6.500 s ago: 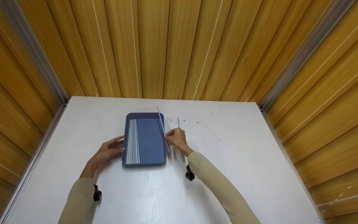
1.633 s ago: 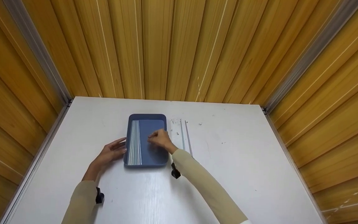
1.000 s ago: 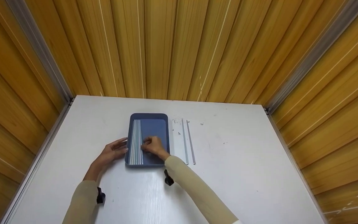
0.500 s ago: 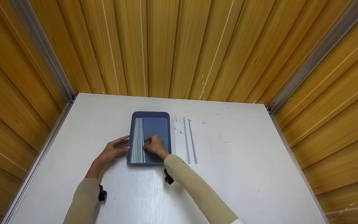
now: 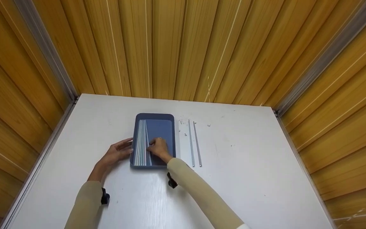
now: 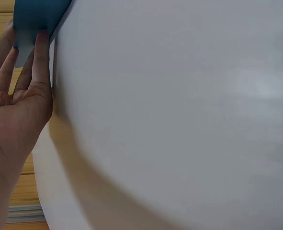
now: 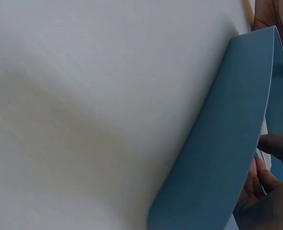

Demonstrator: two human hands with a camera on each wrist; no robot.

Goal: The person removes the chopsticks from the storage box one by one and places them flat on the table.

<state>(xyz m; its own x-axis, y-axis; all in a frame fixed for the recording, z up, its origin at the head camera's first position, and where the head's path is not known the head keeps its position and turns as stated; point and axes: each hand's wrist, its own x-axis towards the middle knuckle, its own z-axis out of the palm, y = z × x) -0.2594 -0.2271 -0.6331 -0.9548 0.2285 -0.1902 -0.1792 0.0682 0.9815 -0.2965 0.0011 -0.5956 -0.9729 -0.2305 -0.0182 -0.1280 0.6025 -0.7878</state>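
A blue rectangular tray (image 5: pixel 161 133) stands on the white table. Along its left side lie several thin pale straws (image 5: pixel 141 143) in a row. The right hand (image 5: pixel 159 148) is inside the tray, pinching the rightmost straw (image 5: pixel 147 135) between thumb and fingers; that straw slants, its near end apart from the row. The left hand (image 5: pixel 115 155) rests against the tray's left wall with fingers extended. In the left wrist view, fingertips of the left hand (image 6: pixel 24 100) touch the tray (image 6: pixel 38 19). The tray wall (image 7: pixel 218 129) hides much of the right hand (image 7: pixel 270 191) in the right wrist view.
Two more straws, one pale (image 5: pixel 191 144) and one greyish (image 5: pixel 197 144), lie on the white table (image 5: pixel 240 165) just right of the tray. Small marks (image 5: pixel 209 125) dot the tabletop. Wood-patterned walls (image 5: pixel 164 47) enclose the back and sides.
The right hand earlier held a straw over the tray's right rim. It has since moved left to the row. The rightmost straw's near end has swung right, away from the others.
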